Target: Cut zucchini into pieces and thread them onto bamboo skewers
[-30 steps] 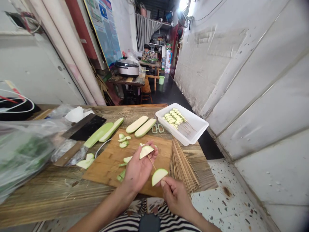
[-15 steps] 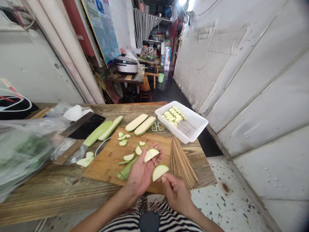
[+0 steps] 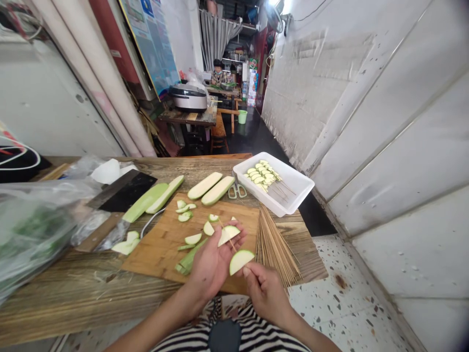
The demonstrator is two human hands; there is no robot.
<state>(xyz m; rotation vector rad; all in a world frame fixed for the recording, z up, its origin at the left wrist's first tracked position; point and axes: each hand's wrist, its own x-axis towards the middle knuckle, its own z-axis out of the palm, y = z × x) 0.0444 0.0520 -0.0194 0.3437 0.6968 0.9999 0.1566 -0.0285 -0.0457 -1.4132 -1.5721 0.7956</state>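
Note:
My left hand (image 3: pixel 209 268) is turned palm up and holds a half-moon zucchini slice (image 3: pixel 228 234) between thumb and fingers. A thin bamboo skewer (image 3: pixel 233 246) runs through this slice, its tip showing past the far side. A second half-moon slice (image 3: pixel 241 262) sits lower on the same skewer, close to my right hand (image 3: pixel 266 288). The fingers of that hand are pinched on the skewer's near end, which they mostly hide. Under my hands lies a wooden cutting board (image 3: pixel 154 259) with several loose zucchini pieces (image 3: pixel 193 238) on it.
Loose skewers (image 3: pixel 276 244) fan out right of the board. Behind them stands a white tray (image 3: pixel 302 188) with threaded skewers. Scissors (image 3: pixel 237 191), halved zucchini (image 3: pixel 218 190), a cleaver (image 3: pixel 124 190) and a plastic bag (image 3: pixel 36 220) lie around. A person (image 3: pixel 219 76) sits far back.
The view has shifted slightly, so everything sits a little further left. My hands keep the same hold on the slice and skewer, with no clear movement of the slices along it.

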